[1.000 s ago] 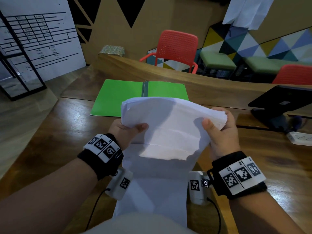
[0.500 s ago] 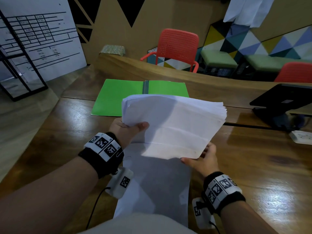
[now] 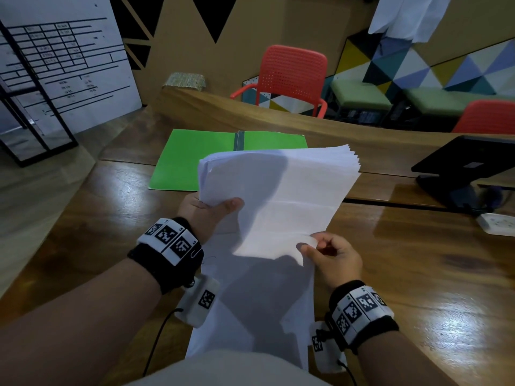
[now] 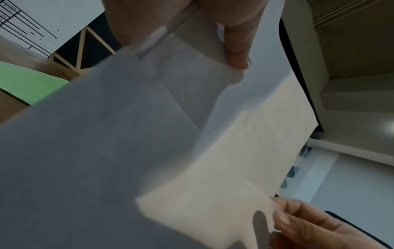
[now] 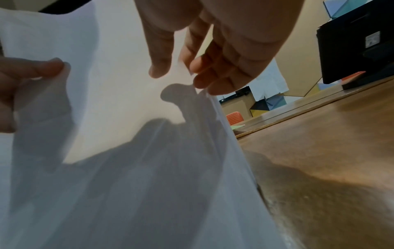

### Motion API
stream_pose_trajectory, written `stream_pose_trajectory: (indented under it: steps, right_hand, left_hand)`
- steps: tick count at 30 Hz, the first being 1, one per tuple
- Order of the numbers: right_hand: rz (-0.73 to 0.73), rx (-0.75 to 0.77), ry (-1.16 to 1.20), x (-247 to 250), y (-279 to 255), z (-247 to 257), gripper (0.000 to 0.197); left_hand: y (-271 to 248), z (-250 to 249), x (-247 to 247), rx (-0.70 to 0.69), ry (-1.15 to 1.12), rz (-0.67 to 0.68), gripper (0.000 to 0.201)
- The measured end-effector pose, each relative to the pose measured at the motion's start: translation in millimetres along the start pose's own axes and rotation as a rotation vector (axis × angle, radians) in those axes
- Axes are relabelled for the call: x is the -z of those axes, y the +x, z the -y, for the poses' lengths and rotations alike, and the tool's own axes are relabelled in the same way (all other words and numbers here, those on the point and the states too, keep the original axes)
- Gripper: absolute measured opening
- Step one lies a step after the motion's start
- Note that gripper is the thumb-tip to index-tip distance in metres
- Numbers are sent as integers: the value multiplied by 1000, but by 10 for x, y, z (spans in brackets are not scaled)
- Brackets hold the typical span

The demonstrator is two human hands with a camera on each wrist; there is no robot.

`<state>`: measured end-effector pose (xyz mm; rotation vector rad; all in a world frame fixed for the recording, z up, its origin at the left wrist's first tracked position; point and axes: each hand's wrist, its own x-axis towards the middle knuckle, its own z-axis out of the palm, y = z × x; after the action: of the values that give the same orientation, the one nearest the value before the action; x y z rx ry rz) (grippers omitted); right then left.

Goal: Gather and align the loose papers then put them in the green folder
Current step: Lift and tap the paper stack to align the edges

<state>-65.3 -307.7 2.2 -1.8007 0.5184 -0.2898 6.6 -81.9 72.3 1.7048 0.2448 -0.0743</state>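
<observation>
A thick stack of white papers (image 3: 278, 196) is held up above the wooden table (image 3: 418, 260). My left hand (image 3: 220, 207) grips its left edge, thumb on top (image 4: 236, 50). My right hand (image 3: 309, 246) pinches the stack's near right corner between thumb (image 5: 160, 67) and fingers (image 5: 202, 67). The far right edges of the sheets are fanned and uneven. One more white sheet (image 3: 250, 316) lies flat on the table under the stack, reaching toward my body. The green folder (image 3: 195, 157) lies open on the table just beyond the stack; its right half is partly hidden by the papers.
A black tablet on a stand (image 3: 468, 165) sits at the right, with a white power strip (image 3: 498, 224) beside it. A raised wooden ledge (image 3: 278, 118) runs behind the folder, with red chairs (image 3: 289, 76) past it. A black metal rack (image 3: 33, 129) stands at the left.
My right hand left the stack's right edge, dropped toward me and now pinches the near right corner. The left hand kept its grip, and the stack's right side swung up and away.
</observation>
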Motion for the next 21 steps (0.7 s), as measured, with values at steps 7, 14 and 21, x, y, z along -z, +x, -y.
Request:
stream_pose_trajectory:
  steps: [7, 14, 21]
  right_hand:
    - [-78, 45, 260, 55, 41, 325, 22]
    - [-79, 111, 321, -5, 221, 624, 22]
    - [-22, 116, 415, -107, 223, 625, 32]
  left_hand:
    - [-16, -21, 31, -12, -36, 63, 20]
    - [-16, -13, 34, -23, -66, 98, 23]
    - [-179, -24, -17, -9, 33, 122, 21]
